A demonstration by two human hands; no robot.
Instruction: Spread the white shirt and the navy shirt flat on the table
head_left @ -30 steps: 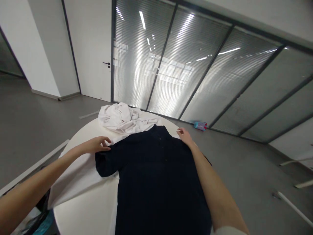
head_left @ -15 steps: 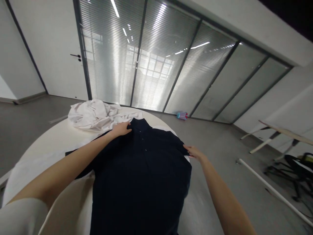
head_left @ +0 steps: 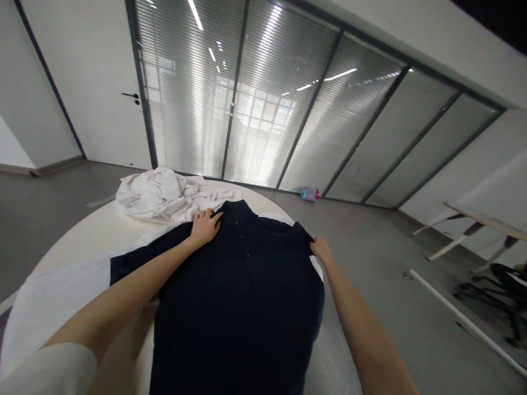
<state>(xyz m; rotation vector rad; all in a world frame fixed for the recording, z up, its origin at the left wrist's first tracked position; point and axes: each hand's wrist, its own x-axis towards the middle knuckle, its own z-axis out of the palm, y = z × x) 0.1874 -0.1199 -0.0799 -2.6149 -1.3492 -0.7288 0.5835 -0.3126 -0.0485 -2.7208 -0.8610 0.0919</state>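
Note:
A dark navy short-sleeved polo shirt (head_left: 236,307) lies front up on a round white table (head_left: 96,233), its collar pointing away from me and its hem out of view below. My left hand (head_left: 205,227) rests on the shoulder beside the collar, fingers somewhat apart and laid on the cloth. The left sleeve in view spreads out flat under that forearm. At the table's right edge, my right hand (head_left: 321,250) pinches the end of the other sleeve. That sleeve is lifted a little, and its fingertips are partly hidden by the cloth.
Crumpled white cloth (head_left: 150,195) is heaped at the table's far left, with more white fabric (head_left: 66,291) under the shirt. A blue and pink object (head_left: 309,195) lies on the floor by the glass partition. On the right are a wooden-topped table (head_left: 486,219), a white bar and a black chair base.
My left hand's fingers have spread over the shoulder. My right hand has raised the sleeve end slightly and pulled it up, baring white cloth beneath. The left-side sleeve shows more flatly now.

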